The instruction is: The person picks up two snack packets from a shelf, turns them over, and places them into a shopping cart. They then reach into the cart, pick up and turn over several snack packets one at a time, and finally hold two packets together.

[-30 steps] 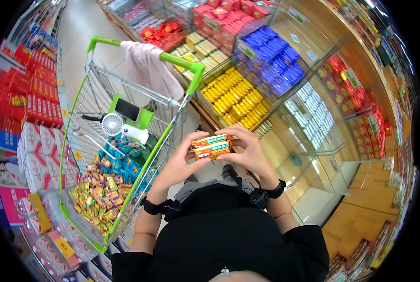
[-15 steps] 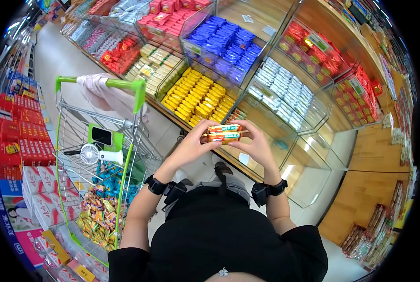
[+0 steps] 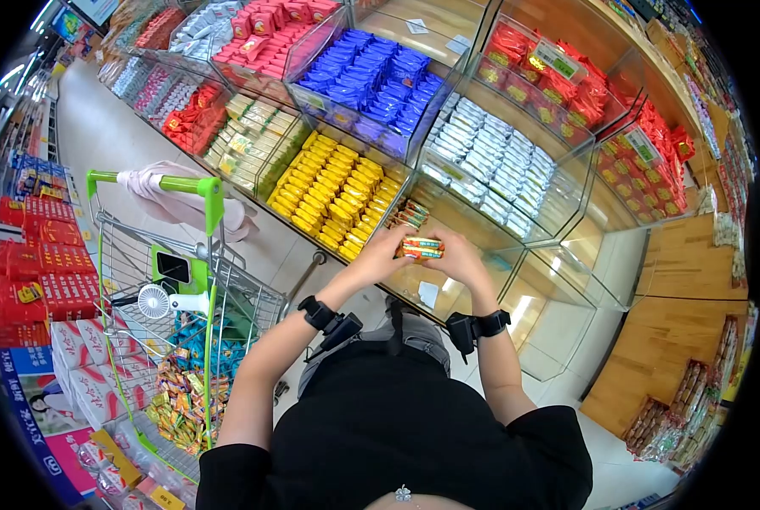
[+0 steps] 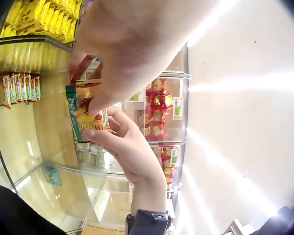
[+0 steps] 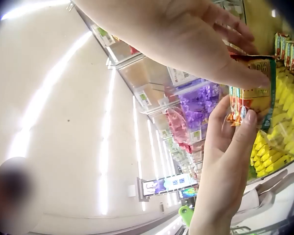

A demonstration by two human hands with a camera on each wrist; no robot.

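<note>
Between my two hands is a small bundle of snack packets in orange and green wrappers, held level in front of my body. My left hand grips its left end, and my right hand grips the right end. In the left wrist view, thumbs press the near faces of the packets while fingers curl behind. The right wrist view shows the packets standing side by side. Just beyond them, a short row of similar packets stands in a clear-walled compartment.
Yellow packets fill the bin to the left, with white packets and blue packets behind. A shopping cart with a fan, phone and heaped sweets stands left. A paper card lies at the compartment's front.
My hands have moved with the packets toward the display, now over the compartment's near edge. The cart has shifted left and lower in view. Both hands keep their hold.
</note>
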